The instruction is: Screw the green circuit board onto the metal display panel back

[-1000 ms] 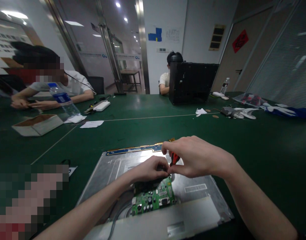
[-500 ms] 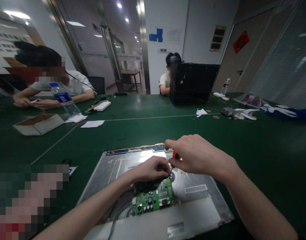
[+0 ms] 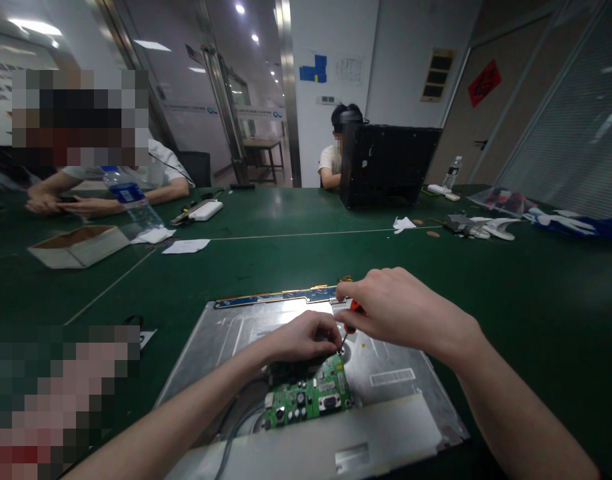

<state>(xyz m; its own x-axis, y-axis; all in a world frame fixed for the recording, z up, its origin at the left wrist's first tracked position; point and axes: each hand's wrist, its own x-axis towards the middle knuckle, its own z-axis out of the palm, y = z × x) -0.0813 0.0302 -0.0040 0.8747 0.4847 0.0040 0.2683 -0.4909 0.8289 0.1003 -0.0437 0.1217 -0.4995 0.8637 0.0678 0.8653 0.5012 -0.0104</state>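
Note:
A metal panel [image 3: 396,360] lies on the green table, with a green circuit board [image 3: 309,393] on it and a blue strip board [image 3: 266,300] along its far edge. My right hand [image 3: 391,307] grips a red-handled screwdriver [image 3: 353,317], tilted, its tip at the board's upper right corner. Beside the tip, my left hand [image 3: 306,337] has its fingers closed in a pinch over the board's far edge; what they hold, if anything, is hidden. Grey cables [image 3: 233,433] run at the board's left.
An open box [image 3: 81,248], a tilted bottle [image 3: 133,200] and paper [image 3: 186,247] are at the left. A black case [image 3: 391,167] stands across the table. Gloves [image 3: 496,228] lie at the right. Two people sit at the table; another person's blurred arm [image 3: 61,400] is at lower left.
The screwdriver handle and the fingers of my right hand have shifted slightly, the handle now leaning more to the right. My left hand has stayed almost in place.

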